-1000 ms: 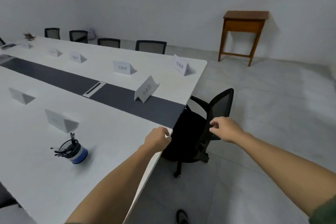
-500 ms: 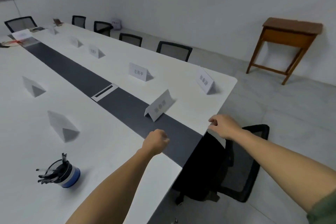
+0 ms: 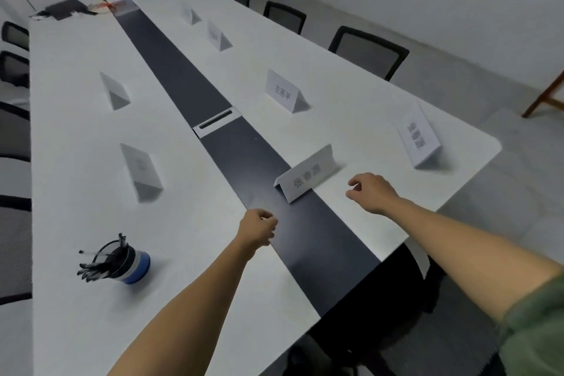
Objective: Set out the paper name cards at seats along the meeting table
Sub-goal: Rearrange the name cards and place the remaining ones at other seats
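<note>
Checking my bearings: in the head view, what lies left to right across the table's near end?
Pen holder, left hand, name card on the dark strip, right hand, corner name card.

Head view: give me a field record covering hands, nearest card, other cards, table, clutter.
left hand: fingers curled, empty, above the table
right hand: loosely curled, empty, right of the nearest name card, no contact seen
nearest name card: upright tent, straddling the dark strip's edge
corner name card: upright, right end
table: white top, dark strip down the middle
pen holder: blue base, black pens, near left
</note>
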The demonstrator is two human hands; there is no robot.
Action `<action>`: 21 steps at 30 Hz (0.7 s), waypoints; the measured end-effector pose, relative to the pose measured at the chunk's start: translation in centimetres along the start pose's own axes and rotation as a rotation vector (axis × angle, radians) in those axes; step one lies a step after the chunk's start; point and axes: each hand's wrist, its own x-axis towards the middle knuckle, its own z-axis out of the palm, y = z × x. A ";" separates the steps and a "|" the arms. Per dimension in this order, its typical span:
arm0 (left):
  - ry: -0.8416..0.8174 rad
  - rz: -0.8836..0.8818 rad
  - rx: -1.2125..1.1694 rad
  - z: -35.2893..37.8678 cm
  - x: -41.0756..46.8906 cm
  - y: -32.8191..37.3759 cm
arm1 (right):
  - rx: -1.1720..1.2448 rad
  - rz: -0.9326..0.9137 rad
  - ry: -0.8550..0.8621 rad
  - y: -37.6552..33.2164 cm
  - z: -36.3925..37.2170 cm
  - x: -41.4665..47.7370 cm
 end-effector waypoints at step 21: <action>-0.076 -0.227 -0.460 1.5 14.4 2.1 | 0.399 0.229 -0.098 -4.9 2.7 17.9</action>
